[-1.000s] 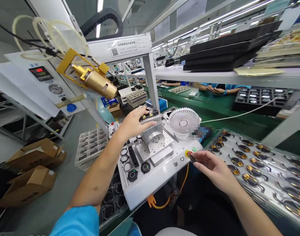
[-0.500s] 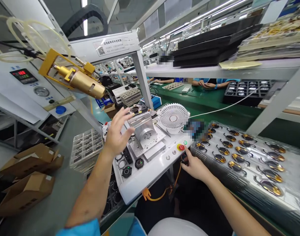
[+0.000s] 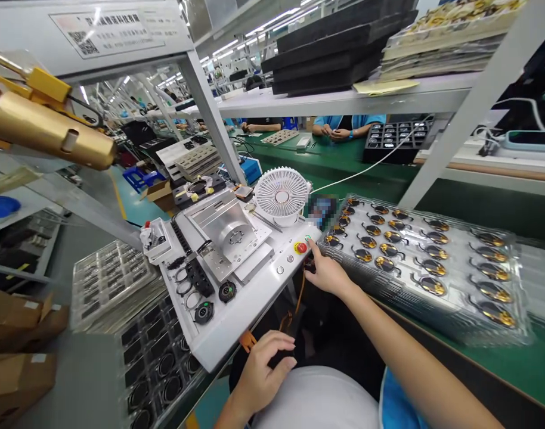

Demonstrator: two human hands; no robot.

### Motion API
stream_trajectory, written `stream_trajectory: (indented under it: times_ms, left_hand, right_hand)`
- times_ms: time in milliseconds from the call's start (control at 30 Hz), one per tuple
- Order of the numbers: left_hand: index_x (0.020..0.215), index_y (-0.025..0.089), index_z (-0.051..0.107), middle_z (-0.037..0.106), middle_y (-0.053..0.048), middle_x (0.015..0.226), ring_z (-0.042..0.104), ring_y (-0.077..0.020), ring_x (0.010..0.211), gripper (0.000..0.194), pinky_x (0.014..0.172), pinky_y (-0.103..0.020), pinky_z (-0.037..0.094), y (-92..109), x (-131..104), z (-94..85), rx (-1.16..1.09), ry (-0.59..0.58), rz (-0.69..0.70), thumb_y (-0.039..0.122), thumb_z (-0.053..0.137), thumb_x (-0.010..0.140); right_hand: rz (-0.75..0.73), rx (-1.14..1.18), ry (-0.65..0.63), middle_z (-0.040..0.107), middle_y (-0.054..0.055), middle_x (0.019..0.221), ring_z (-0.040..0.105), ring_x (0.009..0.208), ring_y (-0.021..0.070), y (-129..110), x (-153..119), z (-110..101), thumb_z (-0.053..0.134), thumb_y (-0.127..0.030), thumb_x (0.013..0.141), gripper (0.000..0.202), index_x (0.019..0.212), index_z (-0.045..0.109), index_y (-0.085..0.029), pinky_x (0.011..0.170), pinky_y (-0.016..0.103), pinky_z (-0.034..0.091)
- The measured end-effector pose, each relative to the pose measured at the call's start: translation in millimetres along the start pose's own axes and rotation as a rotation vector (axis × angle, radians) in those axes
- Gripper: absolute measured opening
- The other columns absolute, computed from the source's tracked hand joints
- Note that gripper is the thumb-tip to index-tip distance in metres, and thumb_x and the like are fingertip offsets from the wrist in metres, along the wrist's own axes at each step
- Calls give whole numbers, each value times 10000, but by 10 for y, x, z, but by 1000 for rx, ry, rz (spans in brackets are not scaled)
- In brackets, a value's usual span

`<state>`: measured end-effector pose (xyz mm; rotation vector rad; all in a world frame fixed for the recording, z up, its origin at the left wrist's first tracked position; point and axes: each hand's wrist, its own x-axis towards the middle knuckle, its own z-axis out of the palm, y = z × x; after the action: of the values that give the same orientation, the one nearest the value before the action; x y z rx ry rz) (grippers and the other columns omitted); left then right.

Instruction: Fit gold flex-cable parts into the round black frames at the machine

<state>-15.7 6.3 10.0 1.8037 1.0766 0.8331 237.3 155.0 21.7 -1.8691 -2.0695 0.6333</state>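
My right hand [image 3: 328,272] reaches to the white machine base [image 3: 225,330]. Its index finger is stretched out with the tip at a green-ringed button [image 3: 308,238], and nothing is held. Just left of that fingertip sits a red stop button [image 3: 302,247]. My left hand [image 3: 267,370] hovers low, close to my body, with bent fingers apart from the thumb and nothing in it. On the base stands a shiny metal fixture [image 3: 231,233]. Two round black watch cases, a nearer watch case [image 3: 204,312] and a farther watch case [image 3: 227,291], lie at its front left.
A white fan [image 3: 281,195] stands behind the buttons. Stacked clear trays [image 3: 406,262] at right hold round dark parts with ribbon tails. A gold cylinder [image 3: 53,128] hangs at upper left. More trays [image 3: 154,357] lie left below. Across the bench is a co-worker's hands [image 3: 337,132].
My left hand has come down from beside the metal fixture to near my body. My right index finger stays at the button. The view has shifted rightward.
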Motion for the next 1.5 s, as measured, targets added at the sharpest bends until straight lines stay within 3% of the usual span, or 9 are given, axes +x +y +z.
stream_trajectory:
  times_ms: [233, 400, 533, 667, 867, 1000, 1100, 1233, 1500]
  left_hand:
    - [1043, 249, 791, 786, -116, 1081, 725, -299, 1055, 204, 976, -434, 556, -47, 98, 134, -148, 8, -150, 382, 682, 933]
    - [1244, 231, 689, 747, -143, 1221, 722, -301, 1120, 451, 992, -448, 564, -64, 296, 340, -629, 171, -309, 499, 737, 885]
    - [1112, 205, 722, 747, -133, 1175, 711, -298, 1127, 498, 972, -397, 568, -55, 337, 469, -901, 179, -294, 512, 867, 748]
    - [1060, 248, 696, 758, -74, 1024, 747, -281, 1025, 542, 913, -393, 583, -47, 349, 480, -1087, 201, -304, 453, 958, 633]
    - [1109, 253, 764, 781, -89, 1042, 766, -285, 965, 665, 912, -426, 590, -148, 334, 411, -1100, 276, -322, 384, 1020, 510]
    - [1079, 239, 796, 791, -103, 1080, 772, -267, 897, 617, 861, -422, 605, -173, 323, 391, -1067, 358, -309, 346, 1022, 515]
    - [1073, 234, 802, 781, -103, 1118, 779, -244, 835, 571, 779, -371, 609, -156, 332, 391, -1030, 355, -317, 371, 1003, 557]
    - [1066, 222, 799, 792, -113, 1090, 785, -270, 887, 564, 821, -385, 608, -144, 332, 416, -983, 313, -305, 419, 990, 573]
    - [1055, 192, 776, 805, -127, 1055, 760, -297, 1026, 530, 974, -442, 562, -196, 237, 411, -940, 280, -257, 398, 978, 611]
  right_hand:
    - [23, 64, 4, 745, 158, 1070, 720, 996, 339, 18, 34, -119, 698, -259, 855, 920, 1637, 226, -146, 887, 418, 519]
    - [-211, 515, -63, 748, 44, 1028, 712, 855, 210, -61, -507, 17, 892, -298, 737, 946, 1546, 408, -224, 832, 327, 551]
    - [-374, 845, 8, 743, 45, 1040, 703, 938, 230, -129, -924, 259, 983, -474, 626, 943, 1420, 526, -249, 896, 371, 543]
    - [-412, 820, 34, 732, 66, 1041, 695, 939, 251, -152, -986, 333, 968, -573, 601, 954, 1395, 543, -258, 863, 396, 552]
    - [-492, 768, 47, 707, 83, 1019, 674, 949, 256, -277, -941, 403, 954, -560, 647, 861, 1356, 593, -233, 827, 376, 568]
    - [-557, 601, 2, 698, 108, 1093, 671, 994, 260, -272, -764, 100, 923, -512, 723, 709, 1300, 653, -199, 888, 385, 561]
    - [-303, 318, 183, 719, 110, 1066, 673, 976, 257, -126, -406, -374, 727, -396, 931, 288, 1122, 730, -180, 879, 373, 547]
    - [134, -39, 254, 746, 138, 968, 692, 943, 321, 130, 59, -853, 653, -294, 938, 185, 973, 786, -171, 827, 398, 527]
    - [252, -48, 231, 746, 142, 953, 693, 920, 326, 320, 267, -832, 744, -265, 818, 157, 936, 767, -164, 764, 374, 512]
